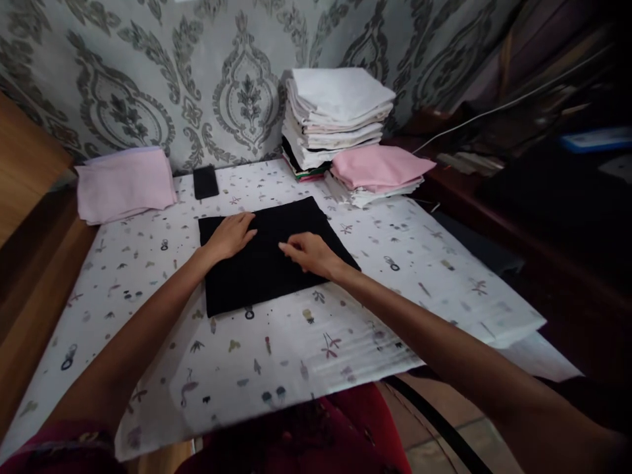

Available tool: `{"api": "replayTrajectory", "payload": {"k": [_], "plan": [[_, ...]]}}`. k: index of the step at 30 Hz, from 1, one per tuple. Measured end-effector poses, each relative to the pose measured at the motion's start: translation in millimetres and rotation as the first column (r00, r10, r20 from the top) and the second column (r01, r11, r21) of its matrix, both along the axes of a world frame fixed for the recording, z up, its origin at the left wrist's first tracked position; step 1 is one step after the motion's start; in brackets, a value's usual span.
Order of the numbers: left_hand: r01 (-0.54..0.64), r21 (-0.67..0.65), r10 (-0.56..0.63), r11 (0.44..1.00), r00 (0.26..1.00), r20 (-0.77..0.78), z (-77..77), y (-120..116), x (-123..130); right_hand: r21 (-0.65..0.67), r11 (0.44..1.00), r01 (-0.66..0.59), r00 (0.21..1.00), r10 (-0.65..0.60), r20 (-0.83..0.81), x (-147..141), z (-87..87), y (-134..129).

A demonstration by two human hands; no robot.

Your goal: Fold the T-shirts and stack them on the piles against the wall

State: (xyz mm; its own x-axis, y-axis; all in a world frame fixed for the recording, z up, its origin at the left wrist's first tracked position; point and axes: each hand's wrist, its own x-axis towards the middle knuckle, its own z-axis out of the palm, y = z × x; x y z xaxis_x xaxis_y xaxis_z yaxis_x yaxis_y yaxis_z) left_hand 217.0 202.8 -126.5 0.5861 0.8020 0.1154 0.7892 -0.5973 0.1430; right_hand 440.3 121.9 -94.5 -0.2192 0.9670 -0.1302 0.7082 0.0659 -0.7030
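Black folded cloth (266, 280): lies flat on the printed tabletop (222, 368), below both hands.
Left grip: the left hand (230, 237) rests on its left part, fingers and thumb apart, nothing clamped.
Right grip: the right hand (311, 255) is curled over the right half; I cannot tell if it pinches fabric.
Handling: probably light, soft, not fragile; layers may slide.
Best hold: two opposite edges, all layers together.

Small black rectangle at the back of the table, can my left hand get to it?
Probably yes: your left hand rests on the black cloth, and nothing seems to block its way to the small black rectangle on the patterned tablecloth.
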Motion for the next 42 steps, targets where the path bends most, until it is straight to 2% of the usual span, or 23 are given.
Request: {"api": "replayTrajectory", "payload": {"k": [4,8,10,14,17,19,21,23,26,30,33,36,39,42], "plan": [[-0.017,-0.021,0.017,1.0,0.999,0.031,0.5,-0.7,-0.4,-0.013,1.0,-0.017,0.995,0.018,0.098,4.5,-0.3,-34.6],[-0.023,-0.043,0.026,0.999,0.998,0.056,-0.4,-2.7,-0.5,-0.078,0.997,-0.013,0.999,0.009,-0.047,-4.6,-6.1,-40.8],[-0.019,-0.045,0.021,0.999,0.998,0.056,-0.7,-4.3,-0.8,-0.008,0.999,-0.032,0.996,0.031,-0.08,-5.9,-7.6,-42.8],[-0.026,-0.066,0.027,0.998,0.999,0.024,-0.9,-8.1,-0.4,0.084,0.994,-0.07,0.996,0.065,0.064,-3.5,-6.4,-43.1],[-0.022,-0.06,0.024,0.998,0.999,0.033,0.0,-8.9,1.0,0.178,0.982,-0.069,0.991,0.047,0.125,-8.4,-3.1,-24.7],[-0.018,-0.059,0.021,0.998,0.999,0.041,2.8,-9.4,2.8,0.312,0.945,-0.097,0.991,0.061,0.123,-18.9,-0.9,-0.7],[-0.01,-0.074,0.013,0.997,0.999,0.042,7.2,-11.9,4.6,0.411,0.898,-0.156,0.987,0.127,0.099,-34.4,-1.2,28.2],[-0.007,-0.091,0.012,0.996,0.999,0.051,11.3,-17.8,4.9,0.435,0.877,-0.205,0.979,0.191,0.076,-52.0,-5.7,55.3],[-0.08,-0.077,0.087,0.994,0.992,0.09,11.8,-31.7,-2.6,0.39,0.885,-0.254,0.967,0.238,0.088,-73.4,-20.1,80.8],[-0.232,-0.083,0.239,0.969,0.968,0.081,1.6,-44.5,-31.5,0.412,0.851,-0.325,0.942,0.252,0.223,-83.4,-43.3,86.9],[-0.316,-0.138,0.324,0.939,0.945,0.045,-5.9,-36.7,-57.7,0.471,0.807,-0.357,0.926,0.24,0.292,-83.5,-53.7,84.3],[-0.372,-0.189,0.383,0.909,0.924,0.02,-7.3,-17.1,-76.5,0.472,0.798,-0.375,0.915,0.237,0.327,-83.5,-55.9,83.7],[-0.43,-0.201,0.442,0.88,0.897,0.016,-2.6,-2.8,-86.6,0.444,0.809,-0.384,0.906,0.239,0.348,-83.2,-52.1,84.5],[-0.519,-0.177,0.536,0.836,0.842,0.066,4.0,-11.7,-88.6,0.377,0.838,-0.394,0.898,0.264,0.351,-83.8,-44.8,84.3]]}}
